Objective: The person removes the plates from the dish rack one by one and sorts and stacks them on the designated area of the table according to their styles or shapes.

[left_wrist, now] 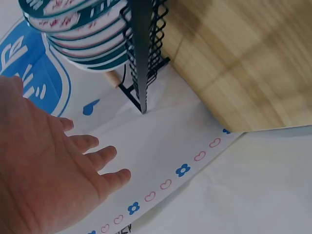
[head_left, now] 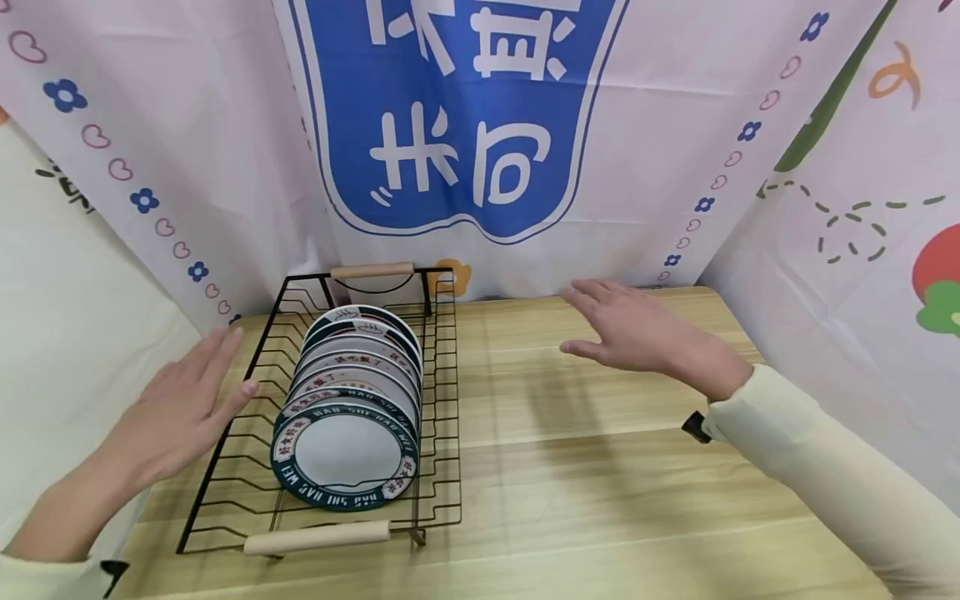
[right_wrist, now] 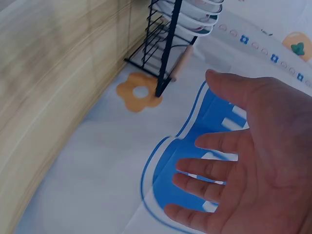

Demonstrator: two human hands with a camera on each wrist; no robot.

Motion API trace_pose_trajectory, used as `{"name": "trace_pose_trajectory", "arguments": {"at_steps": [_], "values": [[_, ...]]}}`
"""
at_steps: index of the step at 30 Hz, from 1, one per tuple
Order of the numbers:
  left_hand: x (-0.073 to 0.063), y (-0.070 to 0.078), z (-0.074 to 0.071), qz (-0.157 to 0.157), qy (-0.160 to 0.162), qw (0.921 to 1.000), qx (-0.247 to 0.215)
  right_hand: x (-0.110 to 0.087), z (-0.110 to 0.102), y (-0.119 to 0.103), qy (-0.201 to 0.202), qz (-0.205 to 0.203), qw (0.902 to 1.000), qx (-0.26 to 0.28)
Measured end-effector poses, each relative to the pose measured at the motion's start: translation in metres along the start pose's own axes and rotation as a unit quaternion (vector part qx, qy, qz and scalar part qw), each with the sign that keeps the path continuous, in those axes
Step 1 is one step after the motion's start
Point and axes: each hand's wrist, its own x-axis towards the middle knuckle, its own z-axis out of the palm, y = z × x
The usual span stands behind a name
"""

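The plates [head_left: 347, 379] stand in a row in the wire rack [head_left: 258, 348] at the left of the table [head_left: 555, 483], probably because its bent wires keep them on edge without help. Both hands are well apart, holding nothing, fingers extended: the left hand [head_left: 176, 408] beside the rack's left edge, the right hand [head_left: 630, 325] over the table's right part. The front plate [head_left: 348, 450] covers most of those behind, so their exact number is hard to tell; both wrist views cut the row off at the top
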Motion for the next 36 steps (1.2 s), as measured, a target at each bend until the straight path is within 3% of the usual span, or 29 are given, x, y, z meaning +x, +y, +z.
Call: {"name": "trace_pose_trajectory", "arguments": {"at_steps": [9,17,24,30,36], "values": [[-0.029,0.008,0.016,0.019,0.011,0.9998,-0.002,0.019,-0.008,-0.045,0.009,-0.074,0.9972,0.000],[-0.049,0.013,0.034,0.022,0.011,0.9995,-0.018,0.031,-0.010,-0.085,0.013,-0.169,0.9855,-0.013],[-0.052,0.015,0.051,0.024,0.008,0.9994,-0.022,0.045,-0.014,-0.119,0.006,-0.223,0.9745,-0.020],[-0.050,0.015,0.060,0.017,0.002,0.9998,-0.013,0.060,-0.010,-0.151,0.011,-0.251,0.9667,-0.048],[-0.052,0.014,0.067,0.004,-0.008,1.0000,-0.004,0.076,-0.003,-0.180,-0.015,-0.268,0.9620,-0.051]]}}
